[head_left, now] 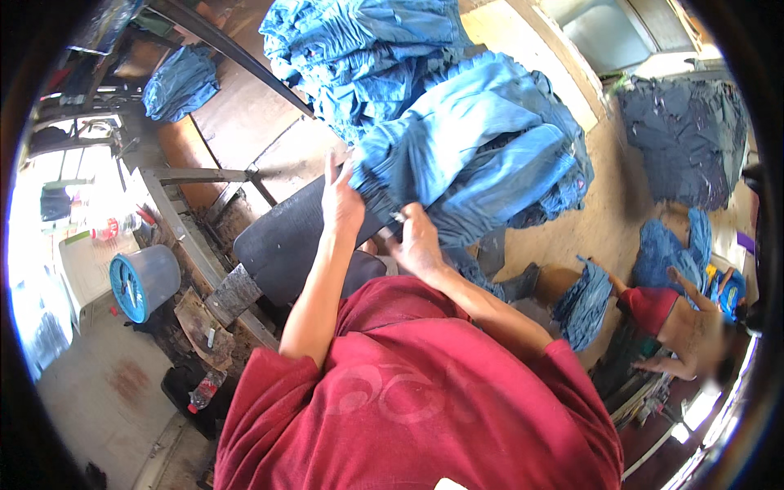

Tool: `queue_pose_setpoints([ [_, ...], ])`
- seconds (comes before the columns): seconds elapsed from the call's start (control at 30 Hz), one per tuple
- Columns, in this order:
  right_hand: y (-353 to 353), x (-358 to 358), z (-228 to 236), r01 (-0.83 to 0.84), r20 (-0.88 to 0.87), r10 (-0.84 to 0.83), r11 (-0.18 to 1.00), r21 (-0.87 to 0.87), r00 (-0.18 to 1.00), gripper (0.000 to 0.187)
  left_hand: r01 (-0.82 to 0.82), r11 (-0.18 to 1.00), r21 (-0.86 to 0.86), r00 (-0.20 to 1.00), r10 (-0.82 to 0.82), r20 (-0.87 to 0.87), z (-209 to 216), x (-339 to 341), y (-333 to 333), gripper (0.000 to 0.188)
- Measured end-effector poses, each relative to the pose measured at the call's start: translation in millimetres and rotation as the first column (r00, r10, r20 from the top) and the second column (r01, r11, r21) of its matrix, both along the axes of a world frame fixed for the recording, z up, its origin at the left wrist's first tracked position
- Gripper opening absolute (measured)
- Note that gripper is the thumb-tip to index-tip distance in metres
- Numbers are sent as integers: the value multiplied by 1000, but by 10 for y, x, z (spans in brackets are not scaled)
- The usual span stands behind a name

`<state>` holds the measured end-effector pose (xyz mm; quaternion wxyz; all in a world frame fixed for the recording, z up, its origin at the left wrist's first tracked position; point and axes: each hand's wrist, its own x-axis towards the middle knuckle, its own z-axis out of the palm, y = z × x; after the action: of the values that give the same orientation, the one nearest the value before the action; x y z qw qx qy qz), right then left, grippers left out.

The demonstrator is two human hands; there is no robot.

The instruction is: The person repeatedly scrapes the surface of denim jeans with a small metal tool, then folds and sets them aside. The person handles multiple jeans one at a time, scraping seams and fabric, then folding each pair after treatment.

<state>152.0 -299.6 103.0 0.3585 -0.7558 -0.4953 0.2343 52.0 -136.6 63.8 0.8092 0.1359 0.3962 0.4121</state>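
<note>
A big stack of folded blue jeans (474,147) lies in front of me on a dark padded board (282,237). My left hand (341,200) rests flat on the near left edge of the stack, fingers spread upward. My right hand (415,241) grips the waistband edge of the lowest jeans at the stack's near side, with a small metal tool showing between its fingers. A second pile of blue jeans (359,49) sits behind the first.
A blue bucket (143,282) stands at the left by a wooden bench. Dark jeans (686,139) lie on the floor at the right. Another person (678,322) in red crouches at lower right among more jeans (584,302). A plastic bottle (204,390) lies near my feet.
</note>
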Motion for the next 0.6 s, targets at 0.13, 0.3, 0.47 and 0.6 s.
queue_pose_setpoints([
  [0.13, -104, -640, 91, -88, -262, 59, 991, -98, 963, 39, -125, 991, -45, 973, 114, -198, 266, -545, -286, 76],
  [0.3, 83, -420, 151, -113, -164, 128, 989, 100, 978, 37, -141, 987, -71, 988, 136, -67, 456, -313, -83, 73],
  [0.47, 95, 600, 214, 170, 201, -155, 984, -58, 967, 46, 237, 970, -55, 948, -219, 233, 211, 981, 361, 50],
  [0.6, 193, 798, 33, 93, 374, -91, 996, 13, 923, 44, 273, 954, -121, 951, -248, 185, -94, 1448, 856, 67],
])
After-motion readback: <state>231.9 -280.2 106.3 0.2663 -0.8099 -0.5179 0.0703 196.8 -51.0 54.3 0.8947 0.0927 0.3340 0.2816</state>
